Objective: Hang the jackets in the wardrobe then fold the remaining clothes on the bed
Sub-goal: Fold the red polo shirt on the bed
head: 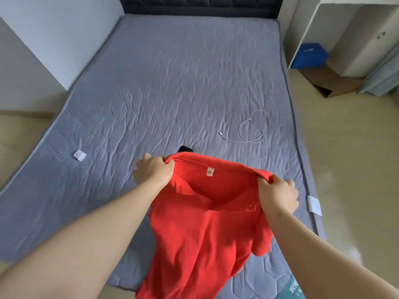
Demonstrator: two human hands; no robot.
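The left hand [154, 169] has its fingers curled into a bunch of fabric at one shoulder of the red shirt [200, 234], and the right hand [278, 196] grips the other shoulder the same way, so the collar edge stretches taut between them. A small white label [209, 171] shows inside the neck of the shirt, midway between the two hands. The shirt hangs down from the hands toward the camera, its lower part crumpled and draped over the near edge of the grey quilted bed [172, 83]. Just beyond the shirt's collar a dark flat object [185, 149] peeks out, mostly hidden by the fabric. Further beyond the shirt and to its right lies a looped white cable [253, 127]; well to the shirt's left sits a small white scrap [79, 155]. Far beyond the shirt stands the dark padded headboard [200, 5], and far to its right a blue bag [311, 55] rests on the floor.
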